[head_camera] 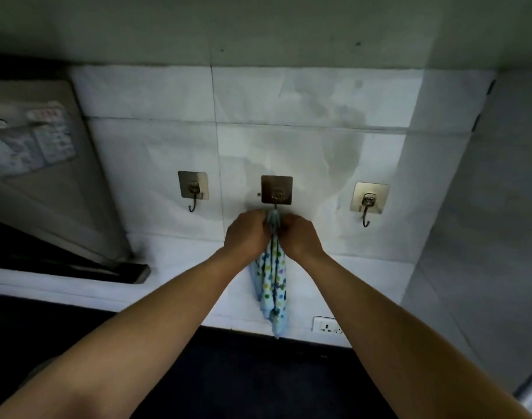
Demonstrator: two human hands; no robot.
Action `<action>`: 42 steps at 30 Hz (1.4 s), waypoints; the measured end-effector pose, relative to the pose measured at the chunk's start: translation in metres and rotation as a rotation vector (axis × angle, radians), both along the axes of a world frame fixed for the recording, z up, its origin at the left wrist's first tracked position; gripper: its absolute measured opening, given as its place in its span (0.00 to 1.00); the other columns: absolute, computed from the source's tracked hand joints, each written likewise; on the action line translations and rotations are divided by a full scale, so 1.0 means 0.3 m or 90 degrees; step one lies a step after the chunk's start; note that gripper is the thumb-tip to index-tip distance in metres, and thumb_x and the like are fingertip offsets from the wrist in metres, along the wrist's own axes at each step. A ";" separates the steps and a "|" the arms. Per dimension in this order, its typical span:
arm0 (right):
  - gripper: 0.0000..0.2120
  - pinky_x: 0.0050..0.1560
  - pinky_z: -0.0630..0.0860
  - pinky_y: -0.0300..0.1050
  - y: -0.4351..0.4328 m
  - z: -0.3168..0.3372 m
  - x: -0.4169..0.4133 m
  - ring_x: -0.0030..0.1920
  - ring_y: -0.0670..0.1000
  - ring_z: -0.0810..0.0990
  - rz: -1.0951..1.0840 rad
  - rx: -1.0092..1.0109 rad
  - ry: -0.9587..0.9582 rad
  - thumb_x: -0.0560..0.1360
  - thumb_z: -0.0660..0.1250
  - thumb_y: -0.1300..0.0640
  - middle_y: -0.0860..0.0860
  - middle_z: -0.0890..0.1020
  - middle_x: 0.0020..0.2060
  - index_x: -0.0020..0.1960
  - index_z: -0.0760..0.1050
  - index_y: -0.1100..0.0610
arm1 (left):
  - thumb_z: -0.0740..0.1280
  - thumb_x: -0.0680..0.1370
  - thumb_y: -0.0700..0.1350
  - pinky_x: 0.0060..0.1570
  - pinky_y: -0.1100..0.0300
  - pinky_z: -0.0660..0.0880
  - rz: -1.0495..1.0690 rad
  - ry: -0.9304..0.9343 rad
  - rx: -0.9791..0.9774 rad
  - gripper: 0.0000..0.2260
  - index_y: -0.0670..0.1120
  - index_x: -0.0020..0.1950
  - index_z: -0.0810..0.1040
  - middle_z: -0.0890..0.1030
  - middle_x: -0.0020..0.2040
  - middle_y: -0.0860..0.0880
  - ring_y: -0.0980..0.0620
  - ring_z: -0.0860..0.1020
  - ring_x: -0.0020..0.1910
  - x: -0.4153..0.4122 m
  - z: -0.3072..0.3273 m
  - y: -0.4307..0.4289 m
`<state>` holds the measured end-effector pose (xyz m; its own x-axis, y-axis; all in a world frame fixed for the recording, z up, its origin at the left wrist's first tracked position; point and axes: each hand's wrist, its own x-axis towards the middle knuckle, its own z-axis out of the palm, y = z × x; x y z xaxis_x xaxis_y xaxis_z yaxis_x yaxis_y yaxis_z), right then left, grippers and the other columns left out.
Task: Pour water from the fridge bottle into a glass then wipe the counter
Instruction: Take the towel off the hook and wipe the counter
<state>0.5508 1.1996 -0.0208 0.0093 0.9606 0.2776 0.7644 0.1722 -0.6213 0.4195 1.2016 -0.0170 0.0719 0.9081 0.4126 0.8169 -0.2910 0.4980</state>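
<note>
1. Dotted cloth: hanging straight down the white tiled wall, at 6 o'clock of the middle hook, with its lower tip near the wall's bottom edge.
2. Left hand: at 7 o'clock of the middle hook, fingers curled in and clamped on the bunched top of the cloth from its 9 o'clock side.
3. Right hand: at 5 o'clock of the same hook, fingers closed on the cloth top from the 3 o'clock side, fingertips mostly hidden behind the knuckles.
4. Top of the cloth just below the hook's tip; on the hook or off it, cannot tell, hidden between the two hands.
5. Left hook at 9 o'clock of the middle one, right hook at 3 o'clock, each well apart from the hands.
6. Wall socket near the cloth's tip, at 3 o'clock of it.
7. Grey appliance with stickers at 9 o'clock of the view; dark table across 6 o'clock, under both forearms.
</note>
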 end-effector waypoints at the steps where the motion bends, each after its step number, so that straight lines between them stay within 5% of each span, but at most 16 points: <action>1: 0.13 0.51 0.74 0.42 -0.006 0.001 0.009 0.57 0.58 0.82 -0.002 0.010 0.008 0.80 0.59 0.59 0.57 0.84 0.57 0.59 0.81 0.58 | 0.62 0.82 0.47 0.39 0.60 0.68 -0.003 0.003 0.007 0.07 0.51 0.50 0.80 0.84 0.51 0.46 0.46 0.81 0.46 -0.007 0.007 -0.004; 11: 0.06 0.38 0.70 0.46 -0.112 0.112 0.125 0.42 0.56 0.78 -0.028 0.130 0.021 0.77 0.62 0.62 0.54 0.78 0.38 0.41 0.73 0.58 | 0.64 0.81 0.46 0.35 0.54 0.72 -0.089 0.069 0.114 0.09 0.48 0.41 0.73 0.76 0.38 0.48 0.47 0.77 0.39 -0.085 0.134 -0.072; 18: 0.06 0.31 0.67 0.27 -0.225 0.263 0.142 0.32 0.37 0.71 -0.032 0.231 0.070 0.76 0.65 0.61 0.43 0.74 0.31 0.40 0.76 0.60 | 0.67 0.78 0.44 0.38 0.49 0.76 -0.131 0.043 0.211 0.07 0.47 0.40 0.74 0.78 0.37 0.47 0.46 0.78 0.38 -0.099 0.283 -0.162; 23: 0.07 0.32 0.66 0.34 -0.362 0.281 0.119 0.32 0.42 0.73 -0.001 0.235 0.095 0.74 0.66 0.62 0.47 0.76 0.31 0.36 0.74 0.58 | 0.68 0.76 0.44 0.36 0.56 0.73 -0.156 0.040 0.197 0.06 0.47 0.40 0.75 0.79 0.36 0.48 0.47 0.78 0.36 -0.139 0.293 -0.280; 26: 0.10 0.31 0.73 0.39 -0.457 0.229 0.098 0.29 0.43 0.74 0.005 0.205 0.113 0.73 0.66 0.61 0.45 0.75 0.28 0.35 0.73 0.53 | 0.67 0.75 0.45 0.34 0.59 0.66 -0.178 0.058 0.190 0.04 0.47 0.41 0.76 0.79 0.35 0.49 0.49 0.76 0.35 -0.177 0.254 -0.367; 30: 0.07 0.32 0.80 0.60 -0.567 0.079 0.064 0.31 0.57 0.79 0.023 0.109 0.165 0.75 0.67 0.60 0.47 0.75 0.25 0.38 0.75 0.57 | 0.67 0.74 0.46 0.31 0.61 0.66 -0.217 0.052 0.127 0.03 0.50 0.41 0.75 0.78 0.33 0.51 0.54 0.73 0.30 -0.233 0.142 -0.482; 39: 0.08 0.36 0.80 0.66 -0.743 -0.335 -0.016 0.40 0.67 0.80 0.035 -0.113 0.238 0.76 0.68 0.58 0.61 0.80 0.35 0.38 0.74 0.56 | 0.71 0.76 0.42 0.34 0.59 0.72 -0.223 0.014 -0.082 0.05 0.47 0.41 0.77 0.78 0.34 0.53 0.53 0.76 0.32 -0.329 -0.262 -0.677; 42: 0.08 0.34 0.78 0.49 -0.801 -0.491 -0.047 0.33 0.54 0.78 -0.005 -0.143 0.226 0.73 0.68 0.59 0.54 0.79 0.31 0.37 0.73 0.55 | 0.71 0.75 0.42 0.35 0.56 0.73 -0.220 0.006 -0.131 0.06 0.48 0.40 0.76 0.77 0.34 0.52 0.51 0.76 0.33 -0.345 -0.433 -0.743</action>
